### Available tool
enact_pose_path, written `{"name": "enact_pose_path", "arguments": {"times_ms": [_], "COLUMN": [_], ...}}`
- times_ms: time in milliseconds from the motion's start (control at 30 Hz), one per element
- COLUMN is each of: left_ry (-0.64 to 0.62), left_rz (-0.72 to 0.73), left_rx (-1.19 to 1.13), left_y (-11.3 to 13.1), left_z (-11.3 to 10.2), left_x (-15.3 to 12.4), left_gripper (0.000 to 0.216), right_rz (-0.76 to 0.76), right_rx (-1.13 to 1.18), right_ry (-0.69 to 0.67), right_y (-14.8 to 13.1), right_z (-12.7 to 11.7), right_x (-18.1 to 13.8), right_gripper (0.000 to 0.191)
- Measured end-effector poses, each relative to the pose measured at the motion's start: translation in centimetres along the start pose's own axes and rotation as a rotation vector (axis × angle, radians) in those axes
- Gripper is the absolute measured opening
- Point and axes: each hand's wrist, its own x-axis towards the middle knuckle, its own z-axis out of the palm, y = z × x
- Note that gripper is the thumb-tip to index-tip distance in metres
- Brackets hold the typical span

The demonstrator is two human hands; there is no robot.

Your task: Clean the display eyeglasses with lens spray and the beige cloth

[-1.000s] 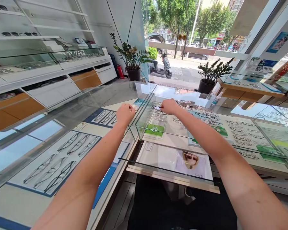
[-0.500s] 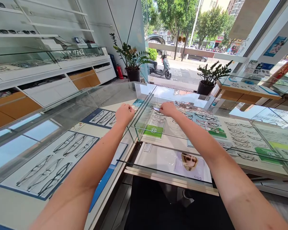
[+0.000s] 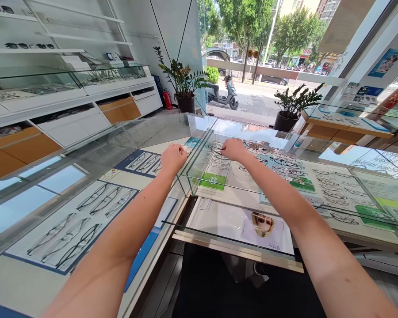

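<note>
Both my arms reach far forward into a glass display case of eyeglasses. My left hand is curled closed near the case's corner, pinching something small that I cannot make out. My right hand is closed in a pinch on a thin pair of glasses that sticks out to its left, above rows of frames lying on a display card with a green label.
More eyeglass frames lie on blue-edged boards at the left, and rows of glasses fill the case to the right. A poster with sunglasses lies on the lower shelf. Potted plants stand by the window.
The hands have barely moved; the view has shifted slightly. My right hand keeps its pinch on the glasses.
</note>
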Motion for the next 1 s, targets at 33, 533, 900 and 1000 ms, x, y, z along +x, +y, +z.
{"name": "enact_pose_path", "arguments": {"times_ms": [33,533,900,1000], "left_ry": [0.002,-0.022,-0.013,-0.019], "left_rz": [0.0,-0.011,-0.012,0.006], "left_rx": [-0.001,0.006,0.006,0.017], "left_y": [0.0,0.4,0.5,0.4], "left_z": [0.0,-0.3,-0.5,-0.4], "left_x": [0.0,-0.1,-0.2,-0.2], "left_gripper": [0.017,0.021,0.015,0.011], "right_rz": [-0.011,-0.041,-0.132,-0.279], "right_rx": [-0.002,-0.072,0.128,0.259], "right_ry": [0.008,0.094,0.168,-0.09], "right_y": [-0.3,-1.7,-6.4,-9.0], "right_z": [0.1,3.3,-2.4,-2.5], "right_x": [-0.4,-3.5,-8.7,-14.1], "right_gripper": [0.03,0.032,0.025,0.026]}}
